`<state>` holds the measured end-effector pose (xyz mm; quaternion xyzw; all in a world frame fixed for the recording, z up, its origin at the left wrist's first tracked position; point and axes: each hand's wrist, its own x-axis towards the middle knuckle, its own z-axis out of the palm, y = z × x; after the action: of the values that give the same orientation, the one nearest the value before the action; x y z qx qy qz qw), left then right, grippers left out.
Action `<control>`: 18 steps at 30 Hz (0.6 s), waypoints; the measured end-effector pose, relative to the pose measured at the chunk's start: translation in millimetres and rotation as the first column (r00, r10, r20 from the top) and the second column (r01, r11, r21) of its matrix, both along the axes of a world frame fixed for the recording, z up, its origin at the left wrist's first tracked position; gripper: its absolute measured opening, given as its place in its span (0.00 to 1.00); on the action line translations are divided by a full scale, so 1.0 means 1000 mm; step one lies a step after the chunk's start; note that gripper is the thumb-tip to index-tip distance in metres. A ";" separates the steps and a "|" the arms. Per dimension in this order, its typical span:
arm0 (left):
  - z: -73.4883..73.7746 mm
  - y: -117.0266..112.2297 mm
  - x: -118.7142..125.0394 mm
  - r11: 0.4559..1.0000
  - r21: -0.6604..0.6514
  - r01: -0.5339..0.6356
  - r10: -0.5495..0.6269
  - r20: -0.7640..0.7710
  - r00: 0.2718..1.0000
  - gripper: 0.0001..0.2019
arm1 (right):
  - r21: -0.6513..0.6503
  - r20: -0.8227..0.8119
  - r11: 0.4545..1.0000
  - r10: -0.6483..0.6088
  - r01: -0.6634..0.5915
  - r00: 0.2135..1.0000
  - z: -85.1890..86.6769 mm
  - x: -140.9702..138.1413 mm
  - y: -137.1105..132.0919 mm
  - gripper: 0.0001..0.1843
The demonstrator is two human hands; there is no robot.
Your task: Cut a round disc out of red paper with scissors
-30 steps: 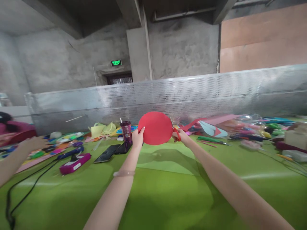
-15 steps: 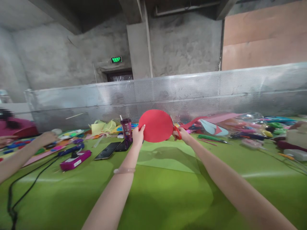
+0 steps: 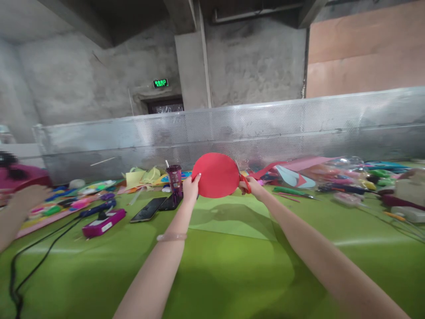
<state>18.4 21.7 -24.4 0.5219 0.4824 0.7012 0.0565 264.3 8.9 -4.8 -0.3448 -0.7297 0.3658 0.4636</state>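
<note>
My left hand [image 3: 191, 189] pinches the left edge of a round red paper disc [image 3: 215, 175], held upright above the green table [image 3: 232, 274]. At the disc's right edge, my right hand [image 3: 253, 188] is closed on red-handled scissors [image 3: 245, 182], whose blades touch the paper's rim. A light green sheet [image 3: 232, 217] lies flat on the table just under both hands.
A purple tumbler [image 3: 175, 179] and two dark phones [image 3: 148, 209] lie left of my hands. A magenta case [image 3: 103, 223] and a black cable [image 3: 36, 261] sit further left. Another person's hand [image 3: 28, 197] hovers over coloured craft bits. Paper scraps and packets [image 3: 335, 175] crowd the right.
The other person's hand at the left has drawn back toward the left edge. My hands and the red disc have stayed nearly still.
</note>
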 end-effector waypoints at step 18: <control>-0.002 0.003 -0.001 1.000 0.014 0.023 -0.023 0.020 1.000 0.18 | 0.004 0.002 1.000 0.009 -0.009 1.000 -0.003 0.001 0.004 0.11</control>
<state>17.1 25.1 -26.4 0.5207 0.4709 0.7091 0.0657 265.4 12.9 -7.6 -0.3408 -0.7323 0.3660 0.4621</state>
